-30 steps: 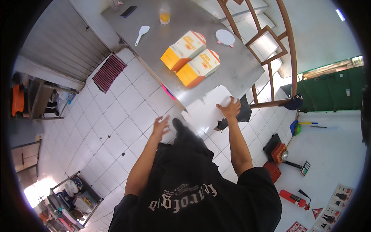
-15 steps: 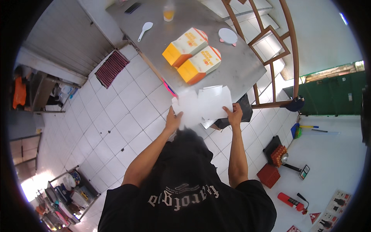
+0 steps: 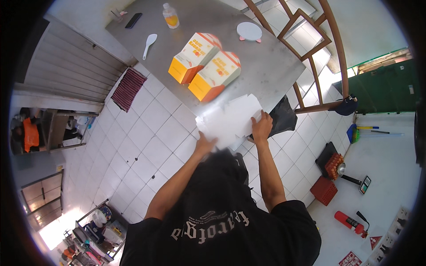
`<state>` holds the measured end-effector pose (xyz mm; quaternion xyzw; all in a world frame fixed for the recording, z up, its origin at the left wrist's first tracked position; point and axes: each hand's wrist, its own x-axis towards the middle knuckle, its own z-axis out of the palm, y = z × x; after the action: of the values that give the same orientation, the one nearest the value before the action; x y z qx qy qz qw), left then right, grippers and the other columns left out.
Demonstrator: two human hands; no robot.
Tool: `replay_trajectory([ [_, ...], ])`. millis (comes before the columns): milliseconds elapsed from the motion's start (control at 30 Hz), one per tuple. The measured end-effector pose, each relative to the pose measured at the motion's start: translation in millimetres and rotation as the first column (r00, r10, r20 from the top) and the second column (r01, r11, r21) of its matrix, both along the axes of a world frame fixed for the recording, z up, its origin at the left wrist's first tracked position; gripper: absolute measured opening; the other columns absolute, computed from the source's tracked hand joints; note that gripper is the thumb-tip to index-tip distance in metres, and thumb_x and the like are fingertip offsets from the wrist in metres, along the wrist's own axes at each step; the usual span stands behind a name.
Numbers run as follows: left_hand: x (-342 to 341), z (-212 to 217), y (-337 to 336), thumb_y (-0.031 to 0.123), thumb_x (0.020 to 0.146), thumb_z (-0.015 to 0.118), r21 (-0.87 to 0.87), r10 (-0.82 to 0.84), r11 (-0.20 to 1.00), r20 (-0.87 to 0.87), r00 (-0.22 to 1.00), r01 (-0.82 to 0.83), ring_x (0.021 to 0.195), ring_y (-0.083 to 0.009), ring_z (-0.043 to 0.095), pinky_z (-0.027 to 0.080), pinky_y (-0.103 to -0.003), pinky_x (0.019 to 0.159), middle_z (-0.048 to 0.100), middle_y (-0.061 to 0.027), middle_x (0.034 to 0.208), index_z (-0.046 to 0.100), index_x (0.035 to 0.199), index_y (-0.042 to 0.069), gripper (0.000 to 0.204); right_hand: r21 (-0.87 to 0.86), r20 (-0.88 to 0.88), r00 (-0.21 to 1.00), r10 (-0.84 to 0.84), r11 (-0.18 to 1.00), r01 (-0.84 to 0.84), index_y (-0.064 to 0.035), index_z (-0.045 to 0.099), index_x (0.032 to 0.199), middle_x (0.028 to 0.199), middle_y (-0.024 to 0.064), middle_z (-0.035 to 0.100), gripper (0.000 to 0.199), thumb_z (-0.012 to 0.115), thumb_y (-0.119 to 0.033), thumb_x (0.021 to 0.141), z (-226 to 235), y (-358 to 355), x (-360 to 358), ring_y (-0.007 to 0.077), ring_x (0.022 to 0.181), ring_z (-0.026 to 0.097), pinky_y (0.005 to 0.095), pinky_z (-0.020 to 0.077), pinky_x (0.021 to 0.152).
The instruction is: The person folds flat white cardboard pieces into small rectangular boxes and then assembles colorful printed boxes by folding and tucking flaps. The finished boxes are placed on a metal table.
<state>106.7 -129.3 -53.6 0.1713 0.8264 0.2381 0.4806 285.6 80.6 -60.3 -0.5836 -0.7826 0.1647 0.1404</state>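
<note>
At the near corner of the table I hold a flat white cardboard sheet [image 3: 233, 119] with cut edges and flaps, probably an unfolded box. My left hand [image 3: 205, 144] has its near left edge, thumb on top and the other fingers hidden beneath. My right hand [image 3: 262, 126] grips the right edge the same way. Just beyond the sheet, two white-and-orange folded cardboard boxes [image 3: 214, 76] stand side by side on the grey table [image 3: 266, 66].
On the table are a white rice paddle [image 3: 150, 46], a bottle with yellow contents [image 3: 170, 16], a dark phone [image 3: 133, 21] and a round white-topped object [image 3: 249, 32]. A black plastic bag [image 3: 282, 117] hangs by the near right corner. A wooden frame [image 3: 317, 80] stands at the right.
The white sheet has turned slightly, and its overlapping flaps lie closer together. Both hands still hold its edges. The view has shifted, so the table things appear further left.
</note>
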Motion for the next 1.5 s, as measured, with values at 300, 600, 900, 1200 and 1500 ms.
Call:
replay_trajectory([
  [300, -7, 30, 8, 0.052, 0.087, 0.079, 0.023, 0.074, 0.996, 0.214, 0.974, -0.081, 0.137, -0.0383, 0.054, 0.044, -0.04, 0.114, 0.051, -0.0306, 0.149, 0.01, 0.159, -0.01, 0.118, -0.229, 0.124, 0.992, 0.034, 0.973, -0.004, -0.0016, 0.053, 0.146, 0.13, 0.0205, 0.06, 0.081, 0.089, -0.025, 0.077, 30, 28, -4, 0.0376, 0.127, 0.053, 0.0553, 0.0398, 0.103],
  [600, -6, 33, 13, 0.06, 0.085, 0.077, -0.062, 0.057, 0.997, 0.21, 0.976, -0.044, 0.14, -0.0408, 0.05, 0.043, -0.04, 0.116, 0.046, -0.0344, 0.151, 0.005, 0.159, -0.01, 0.125, -0.147, 0.193, 0.98, 0.051, 0.989, -0.023, -0.0037, 0.056, 0.142, 0.125, 0.0209, 0.06, 0.078, 0.089, -0.022, 0.074, 30, 28, -13, 0.037, 0.122, 0.054, 0.0546, 0.0383, 0.1],
  [900, -15, 15, -10, 0.054, 0.081, 0.084, 0.171, 0.142, 0.969, 0.218, 0.966, -0.181, 0.142, -0.0382, 0.046, 0.039, -0.046, 0.117, 0.043, -0.0296, 0.155, 0.015, 0.161, -0.005, 0.121, -0.601, -0.56, 0.823, 0.098, 0.635, -0.485, 0.0036, 0.069, 0.118, 0.1, 0.0126, 0.077, 0.052, 0.082, -0.003, 0.068, 84, 74, 13, 0.0256, 0.092, 0.074, 0.0362, 0.0571, 0.085],
  [1200, -19, 57, -21, 0.006, 0.092, 0.078, 0.717, 0.193, 0.66, 0.126, 0.973, -0.224, 0.111, -0.0195, 0.067, 0.052, -0.035, 0.1, 0.073, -0.0132, 0.116, 0.069, 0.115, -0.001, 0.026, -0.517, -0.644, 0.759, 0.096, 0.677, -0.524, 0.0027, 0.078, 0.098, 0.097, 0.0113, 0.078, 0.027, 0.088, -0.003, 0.073, 139, 75, 44, 0.0156, 0.087, 0.073, 0.0277, 0.0559, 0.078],
  [1500, -34, 69, -4, 0.017, 0.096, 0.076, 0.496, 0.049, 0.868, -0.043, 0.998, -0.021, 0.103, -0.0171, 0.069, 0.055, -0.033, 0.091, 0.075, -0.0091, 0.108, 0.073, 0.106, -0.003, 0.022, -0.555, -0.527, 0.848, 0.049, 0.736, -0.388, 0.0058, 0.077, 0.104, 0.096, 0.0137, 0.078, 0.039, 0.091, -0.014, 0.073, 84, 62, 21, 0.0193, 0.086, 0.074, 0.0309, 0.0572, 0.081],
])
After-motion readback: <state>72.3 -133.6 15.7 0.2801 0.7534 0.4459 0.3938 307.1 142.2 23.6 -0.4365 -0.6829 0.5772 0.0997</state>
